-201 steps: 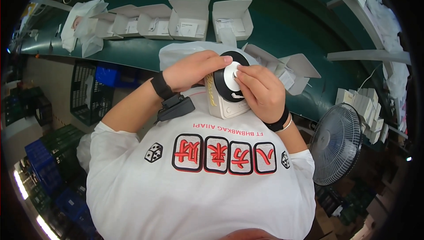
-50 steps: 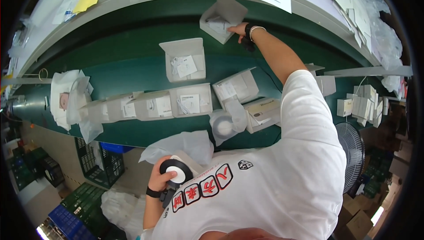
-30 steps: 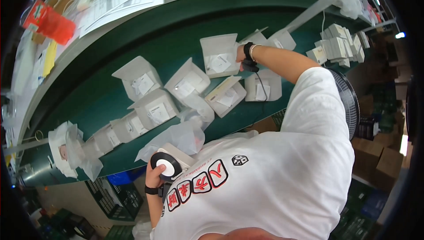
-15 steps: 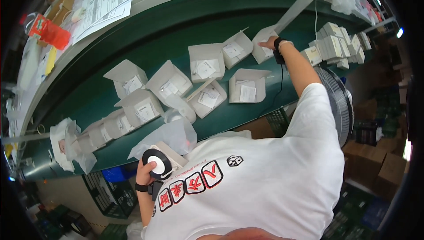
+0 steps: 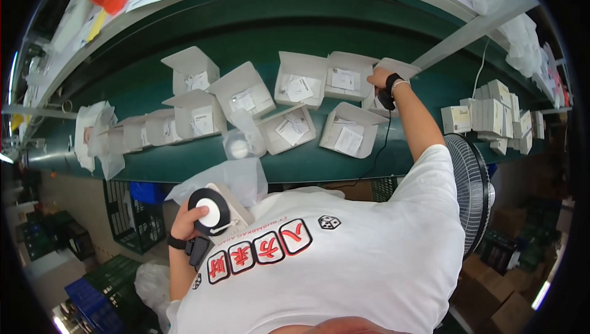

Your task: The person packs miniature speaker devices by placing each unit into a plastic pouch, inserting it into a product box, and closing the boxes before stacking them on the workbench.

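My left hand point(image 5: 189, 217) is closed round a small cream turntable-shaped device point(image 5: 211, 212) with a black disc and white centre, held close to my shirt. A translucent plastic bag point(image 5: 227, 180) lies behind it. At the far right of the row, my right hand point(image 5: 382, 80) is closed on the side wall of an open white box point(image 5: 399, 66), its fingertips partly hidden. Just left stands another open box point(image 5: 350, 58) with a paper slip inside. Several more open boxes point(image 5: 196, 57) with folded slips spread leftward, and a bagged round white item point(image 5: 239, 146) lies among them.
All this rests on a green conveyor belt point(image 5: 295, 171). Stacked small white boxes point(image 5: 491, 112) stand at the right, beyond a black fan point(image 5: 470, 192). A grey metal post point(image 5: 473, 29) slants above the belt. A green crate point(image 5: 132, 217) is below on the left.
The view has turned and shifted. My right hand has brought its box up against the neighbouring box. My left hand keeps hold of the turntable-shaped device.
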Demonstrator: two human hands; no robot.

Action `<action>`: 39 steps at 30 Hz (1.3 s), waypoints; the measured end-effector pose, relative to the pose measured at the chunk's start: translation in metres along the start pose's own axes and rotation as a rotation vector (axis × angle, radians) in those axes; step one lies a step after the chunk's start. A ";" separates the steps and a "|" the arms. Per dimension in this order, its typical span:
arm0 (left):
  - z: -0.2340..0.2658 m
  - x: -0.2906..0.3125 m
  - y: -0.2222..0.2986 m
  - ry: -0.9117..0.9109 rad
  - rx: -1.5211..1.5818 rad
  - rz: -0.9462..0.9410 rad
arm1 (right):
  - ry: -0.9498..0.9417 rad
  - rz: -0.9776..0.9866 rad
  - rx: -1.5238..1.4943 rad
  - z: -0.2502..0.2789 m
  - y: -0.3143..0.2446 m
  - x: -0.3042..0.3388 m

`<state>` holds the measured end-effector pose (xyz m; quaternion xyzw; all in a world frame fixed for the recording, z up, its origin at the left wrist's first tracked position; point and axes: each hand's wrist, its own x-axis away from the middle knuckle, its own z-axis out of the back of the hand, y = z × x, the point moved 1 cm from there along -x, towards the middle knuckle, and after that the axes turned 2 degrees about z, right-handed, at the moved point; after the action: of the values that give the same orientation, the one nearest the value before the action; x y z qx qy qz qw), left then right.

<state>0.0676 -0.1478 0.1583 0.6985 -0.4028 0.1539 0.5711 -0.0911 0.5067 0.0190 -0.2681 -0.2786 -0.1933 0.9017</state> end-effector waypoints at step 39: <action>0.063 -0.067 0.042 -0.246 0.180 -0.502 | -0.143 0.590 -1.320 -0.258 -0.335 0.285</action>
<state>-0.0208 -0.1805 0.1220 0.8375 -0.2684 -0.0428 0.4741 0.0650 0.0355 0.1366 -0.8323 -0.0783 -0.0521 0.5463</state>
